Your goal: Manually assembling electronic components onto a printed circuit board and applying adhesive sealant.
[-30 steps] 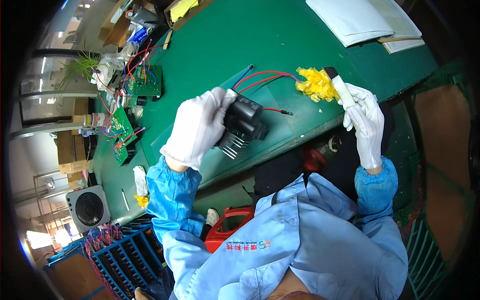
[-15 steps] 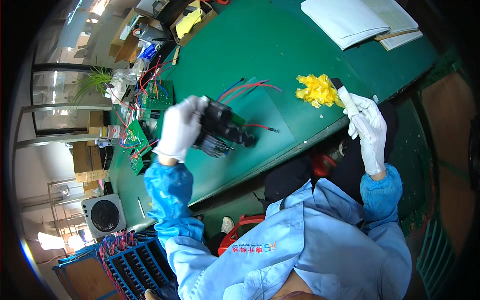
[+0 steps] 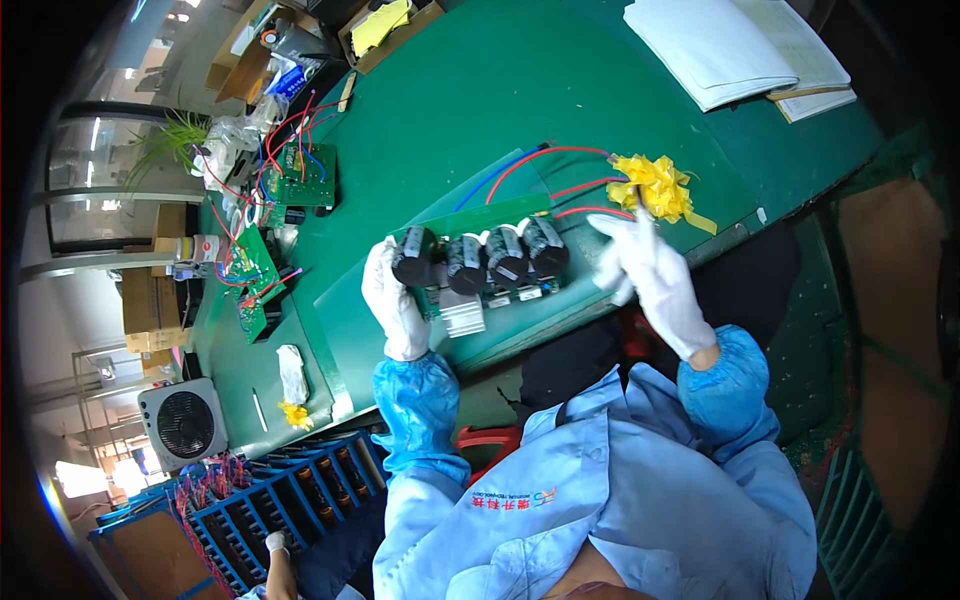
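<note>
My left hand (image 3: 394, 305), in a white glove, grips the left end of a green circuit board (image 3: 478, 212). The board is tilted, showing several black cylindrical capacitors (image 3: 507, 255) and a silver finned heatsink (image 3: 463, 313). Red wires (image 3: 545, 155) and a blue wire reach from its far side to the right. Right of the board is my right hand (image 3: 650, 275), gloved in white and partly blurred. Its fingers close around a slim white stick (image 3: 646, 224) with a dark end, partly hidden. Just beyond lies a crumpled yellow film clump (image 3: 660, 188) on the green table (image 3: 500, 80).
More circuit boards (image 3: 305, 175) with wires lie on the left. Nearer are a white item (image 3: 291, 373) with yellow bits, a pen (image 3: 259, 410) and a fan (image 3: 186, 424). Papers (image 3: 715, 55) lie far right. A blue rack (image 3: 290, 500) stands lower left, beside another person's hand (image 3: 276, 542).
My left hand has brought the board down and right and turned its capacitors toward me. My right hand has moved left, closer to the wires. The blue rack shows more.
</note>
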{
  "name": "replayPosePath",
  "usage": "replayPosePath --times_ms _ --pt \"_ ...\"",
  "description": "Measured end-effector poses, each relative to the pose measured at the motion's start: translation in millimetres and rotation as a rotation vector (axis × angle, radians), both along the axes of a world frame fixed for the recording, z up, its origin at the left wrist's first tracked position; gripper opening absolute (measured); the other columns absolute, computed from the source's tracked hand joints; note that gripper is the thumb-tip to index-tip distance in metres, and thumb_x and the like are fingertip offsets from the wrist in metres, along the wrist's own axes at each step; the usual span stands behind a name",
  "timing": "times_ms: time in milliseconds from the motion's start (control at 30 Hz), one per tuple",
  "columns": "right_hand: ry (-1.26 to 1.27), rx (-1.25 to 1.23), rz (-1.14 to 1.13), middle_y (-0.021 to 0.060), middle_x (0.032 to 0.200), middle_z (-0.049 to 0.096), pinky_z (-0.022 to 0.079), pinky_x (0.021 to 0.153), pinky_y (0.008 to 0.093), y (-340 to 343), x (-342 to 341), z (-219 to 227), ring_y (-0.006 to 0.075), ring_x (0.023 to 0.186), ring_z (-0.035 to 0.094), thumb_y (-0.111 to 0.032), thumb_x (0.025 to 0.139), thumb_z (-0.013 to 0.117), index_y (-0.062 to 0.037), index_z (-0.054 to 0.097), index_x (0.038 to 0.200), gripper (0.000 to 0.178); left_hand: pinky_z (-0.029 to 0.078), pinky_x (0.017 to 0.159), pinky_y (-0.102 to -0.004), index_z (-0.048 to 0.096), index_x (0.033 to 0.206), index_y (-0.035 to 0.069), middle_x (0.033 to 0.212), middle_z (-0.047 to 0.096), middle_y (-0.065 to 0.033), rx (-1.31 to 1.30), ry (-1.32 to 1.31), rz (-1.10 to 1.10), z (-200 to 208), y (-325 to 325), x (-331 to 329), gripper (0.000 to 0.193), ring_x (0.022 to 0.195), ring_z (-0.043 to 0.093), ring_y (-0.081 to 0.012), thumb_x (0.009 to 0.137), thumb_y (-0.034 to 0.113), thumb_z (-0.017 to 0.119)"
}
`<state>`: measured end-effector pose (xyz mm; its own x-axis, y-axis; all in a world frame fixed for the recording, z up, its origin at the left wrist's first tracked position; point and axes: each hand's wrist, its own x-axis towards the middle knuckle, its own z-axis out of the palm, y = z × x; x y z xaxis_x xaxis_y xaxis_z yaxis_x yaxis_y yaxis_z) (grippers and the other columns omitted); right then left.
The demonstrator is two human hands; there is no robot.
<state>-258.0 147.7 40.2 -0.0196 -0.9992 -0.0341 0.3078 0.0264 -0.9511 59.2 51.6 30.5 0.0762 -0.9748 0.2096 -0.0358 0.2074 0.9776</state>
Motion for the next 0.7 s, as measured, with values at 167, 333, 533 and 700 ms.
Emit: replayPosePath --times_ms 167,333,533,700 --pt "0.958 -0.665 -0.163 0.0191 0.123 0.064 0.055 0.087 0.0403 -27.2 17.6 -43.7 0.0316 0.104 0.066 0.005 0.085 0.064 0.0037 0.049 0.137 0.054 0.054 0.084 -0.0335 0.059 0.114 0.000 0.107 0.065 -0.0095 0.053 0.105 0.042 -34.4 3.4 -12.5 0.041 0.094 0.066 -0.0198 0.097 0.037 0.061" --pt "1.092 -0.701 -0.135 0.0197 0.118 0.066 0.057 0.085 0.0423 -34.5 25.1 -45.6 0.0350 0.102 0.067 0.010 0.080 0.066 0.0051 0.053 0.130 0.052 0.054 0.084 -0.0317 0.061 0.112 0.000 0.107 0.062 -0.0083 0.163 0.154 0.020 -38.3 8.7 -13.4 0.037 0.095 0.063 -0.0176 0.098 0.034 0.057" --pt "1.032 -0.633 -0.091 0.0209 0.114 0.067 0.058 0.083 0.0428 -33.2 22.8 -49.2 0.0371 0.098 0.068 0.010 0.081 0.064 0.0059 0.060 0.121 0.040 0.053 0.085 -0.0323 0.060 0.116 -0.003 0.107 0.062 -0.0087 0.122 0.088 0.027 -36.2 12.3 -15.4 0.042 0.096 0.063 -0.0179 0.099 0.035 0.055" --pt "1.229 -0.687 -0.103 0.0211 0.116 0.065 0.057 0.081 0.0429 -31.0 21.4 -50.3 0.0370 0.099 0.067 0.009 0.081 0.063 0.0051 0.060 0.123 0.042 0.046 0.090 -0.0302 0.064 0.114 -0.002 0.106 0.065 -0.0061 0.127 0.165 0.014 -32.8 17.0 -15.5 0.038 0.097 0.059 -0.0136 0.103 0.032 0.053"
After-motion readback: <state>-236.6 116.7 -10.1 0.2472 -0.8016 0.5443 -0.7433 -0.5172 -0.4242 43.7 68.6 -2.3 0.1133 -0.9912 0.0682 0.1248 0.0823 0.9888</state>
